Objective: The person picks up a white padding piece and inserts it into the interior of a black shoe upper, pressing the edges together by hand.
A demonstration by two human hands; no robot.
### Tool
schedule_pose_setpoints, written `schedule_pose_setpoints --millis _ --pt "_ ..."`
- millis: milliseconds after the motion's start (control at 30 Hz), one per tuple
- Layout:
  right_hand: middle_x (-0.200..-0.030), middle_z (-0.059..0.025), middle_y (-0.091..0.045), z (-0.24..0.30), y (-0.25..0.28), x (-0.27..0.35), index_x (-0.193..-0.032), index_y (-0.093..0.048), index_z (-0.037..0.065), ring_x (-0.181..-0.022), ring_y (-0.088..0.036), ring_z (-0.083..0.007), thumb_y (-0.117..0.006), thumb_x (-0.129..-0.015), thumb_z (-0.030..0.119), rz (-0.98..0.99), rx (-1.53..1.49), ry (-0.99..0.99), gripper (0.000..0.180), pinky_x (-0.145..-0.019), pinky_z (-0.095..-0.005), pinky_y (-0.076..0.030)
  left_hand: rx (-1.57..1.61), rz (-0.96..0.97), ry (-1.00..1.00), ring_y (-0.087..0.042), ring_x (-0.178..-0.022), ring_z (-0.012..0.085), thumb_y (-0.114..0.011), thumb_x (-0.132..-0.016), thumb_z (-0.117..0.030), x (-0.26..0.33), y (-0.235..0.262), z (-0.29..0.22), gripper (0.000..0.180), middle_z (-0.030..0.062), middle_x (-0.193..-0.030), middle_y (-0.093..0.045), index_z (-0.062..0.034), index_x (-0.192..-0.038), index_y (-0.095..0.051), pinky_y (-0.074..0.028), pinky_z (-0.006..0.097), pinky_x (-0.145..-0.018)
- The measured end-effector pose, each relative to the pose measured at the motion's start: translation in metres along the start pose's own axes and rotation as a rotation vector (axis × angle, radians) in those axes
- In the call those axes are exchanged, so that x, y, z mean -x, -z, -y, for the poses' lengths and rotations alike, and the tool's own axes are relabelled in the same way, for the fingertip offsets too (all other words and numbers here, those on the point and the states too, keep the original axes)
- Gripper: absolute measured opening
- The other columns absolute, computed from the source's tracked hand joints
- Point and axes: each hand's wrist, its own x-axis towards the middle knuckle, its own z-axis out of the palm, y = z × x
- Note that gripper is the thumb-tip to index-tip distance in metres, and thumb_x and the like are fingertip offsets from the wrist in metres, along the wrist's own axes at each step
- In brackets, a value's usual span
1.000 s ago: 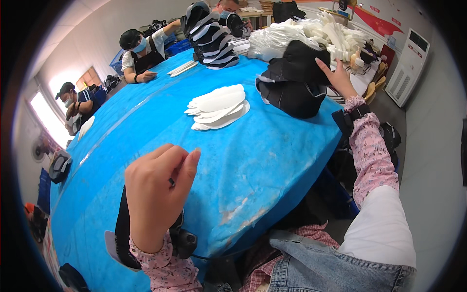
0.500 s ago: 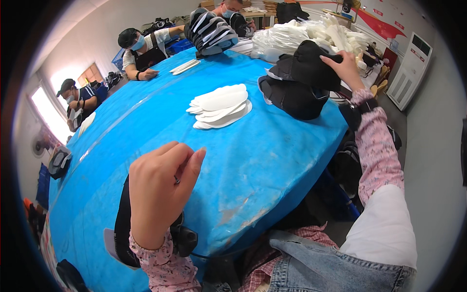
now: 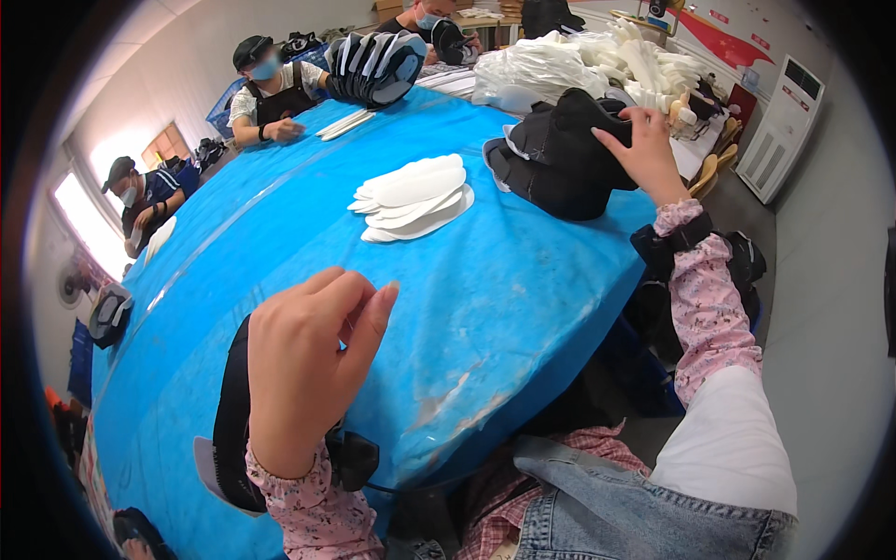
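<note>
Blue table (image 3: 523, 308): covers most of the scene, its edge curving from near left to far right; a wide bare stretch lies between the two hands.

Heap of white pieces (image 3: 579, 56): far right, behind the black pile.

Black shoe uppers (image 3: 551, 163): dark pile at far right, close to the table edge; long axis runs left to right, the raised end pointing far right.

White insoles (image 3: 415, 198): fanned stack at centre, long axes left to right, well apart from both hands.

Black piece (image 3: 233, 420): near left, under the wrist, long axis near to far.

Left hand (image 3: 308, 364): over the black piece, fingers loosely curled, holding nothing visible.

Right hand (image 3: 644, 149): fingers gripping the top of the black shoe uppers.
</note>
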Motion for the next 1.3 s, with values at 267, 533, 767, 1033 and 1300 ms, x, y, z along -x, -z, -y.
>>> schedule_pose_setpoints --millis 267,533,767,1033,1300 --pt "-0.100 -0.0192 -0.049 0.044 -0.024 0.020 -0.124 -0.045 0.009 -0.095 -0.048 -0.0331 -0.062 -0.075 0.051 0.129 0.332 0.075 0.067 -0.073 -0.0388 -0.050 -0.060 0.098 -0.031 -0.050 -0.048 0.0202 -0.062 -0.082 -0.021 0.004 -0.009 -0.008 0.025 0.0061 -0.058 -0.052 -0.0037 -0.065 -0.055 -0.037 0.031 -0.046" --pt "-0.106 -0.0181 -0.049 0.023 -0.006 0.023 -0.126 -0.045 0.011 -0.096 -0.048 -0.0324 -0.064 -0.075 0.046 0.187 0.269 0.180 0.064 -0.082 -0.0438 -0.045 0.004 0.175 0.004 -0.052 -0.051 0.0197 -0.061 -0.081 -0.017 0.039 -0.010 -0.031 0.018 0.0072 -0.064 -0.055 -0.0016 -0.072 -0.058 -0.039 0.029 -0.049" --pt "-0.096 -0.0115 -0.053 0.099 0.017 0.132 -0.088 -0.061 0.007 -0.101 -0.047 -0.0310 -0.066 -0.073 0.027 0.093 -0.474 0.402 0.026 -0.095 -0.0453 -0.032 -0.126 0.196 0.282 -0.058 -0.072 0.0249 -0.060 -0.081 -0.015 0.138 -0.050 -0.005 0.011 0.0092 -0.081 -0.057 -0.0042 -0.080 -0.057 -0.045 0.034 -0.062" --pt "-0.086 -0.0079 -0.057 0.129 -0.004 0.186 -0.081 -0.061 0.009 -0.086 -0.055 -0.0252 -0.057 -0.078 0.024 0.106 -0.699 0.226 0.016 -0.076 -0.0371 -0.042 -0.318 -0.213 0.264 -0.054 -0.083 0.0287 -0.052 -0.083 -0.007 0.179 -0.086 0.024 0.008 0.0117 -0.087 -0.056 -0.0015 -0.085 -0.058 -0.042 0.035 -0.075" --pt "-0.090 -0.0082 -0.057 0.118 -0.003 0.190 -0.083 -0.061 0.010 -0.090 -0.054 -0.0252 -0.059 -0.077 0.025 0.098 -0.720 0.227 0.016 -0.081 -0.0376 -0.040 -0.405 -0.189 0.299 -0.052 -0.092 0.0311 -0.050 -0.084 -0.011 0.183 -0.095 0.031 0.013 0.0130 -0.095 -0.056 -0.0030 -0.090 -0.058 -0.040 0.038 -0.081"
